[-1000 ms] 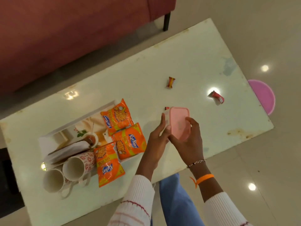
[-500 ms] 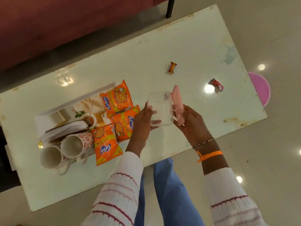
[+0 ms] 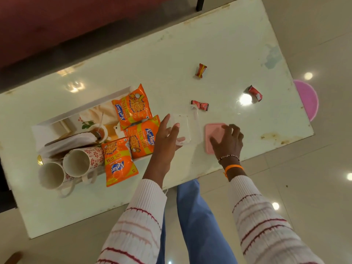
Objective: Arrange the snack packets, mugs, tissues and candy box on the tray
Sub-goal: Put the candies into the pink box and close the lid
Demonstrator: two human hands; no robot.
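Note:
The clear candy box (image 3: pixel 187 128) stands open on the white table (image 3: pixel 190 44), and my left hand (image 3: pixel 165 138) grips its left side. Just right of it, the pink lid (image 3: pixel 213 130) lies flat, with my right hand (image 3: pixel 227 141) curled over it and holding it. To the left, the tray (image 3: pixel 85 109) carries three orange snack packets (image 3: pixel 133 107) (image 3: pixel 142 138) (image 3: pixel 118 162). Two white mugs (image 3: pixel 80 162) (image 3: pixel 50 175) lie on their sides on the tray, next to folded tissues (image 3: pixel 70 140).
Three wrapped candies lie loose on the table: one (image 3: pixel 200 105) just behind the box, one (image 3: pixel 201 70) farther back, one (image 3: pixel 255 92) to the right. A pink round object (image 3: pixel 308 98) sits on the floor past the right edge. A red sofa (image 3: pixel 57 20) stands behind.
The lid came off the box. My left hand lowered the clear box onto the table, and my right hand laid the pink lid flat beside it.

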